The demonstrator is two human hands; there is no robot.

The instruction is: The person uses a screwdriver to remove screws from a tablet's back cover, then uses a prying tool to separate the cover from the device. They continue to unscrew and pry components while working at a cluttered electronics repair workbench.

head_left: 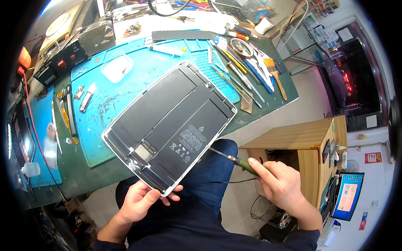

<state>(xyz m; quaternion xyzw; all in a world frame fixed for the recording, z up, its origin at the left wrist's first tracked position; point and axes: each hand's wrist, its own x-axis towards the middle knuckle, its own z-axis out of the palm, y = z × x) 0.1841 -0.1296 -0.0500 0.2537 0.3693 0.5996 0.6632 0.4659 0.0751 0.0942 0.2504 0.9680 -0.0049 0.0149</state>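
An opened tablet (155, 123) with a silver frame and black battery panels lies tilted over the front edge of the blue work mat. My left hand (138, 200) is closed on its lower corner, thumb along the edge and some fingertips underneath. My right hand (278, 186) grips a green-handled tool (245, 165) with a metal shaft and a dark cord. The tool's tip is at the tablet's right edge; whether it touches is hard to tell.
The blue mat (96, 150) holds a clear tray (117, 67) and small parts. Tweezers, brushes and other tools (245, 69) crowd the back right. A black boxed device (56, 62) stands left. A wooden cabinet (289, 134) and monitor (347, 196) are right.
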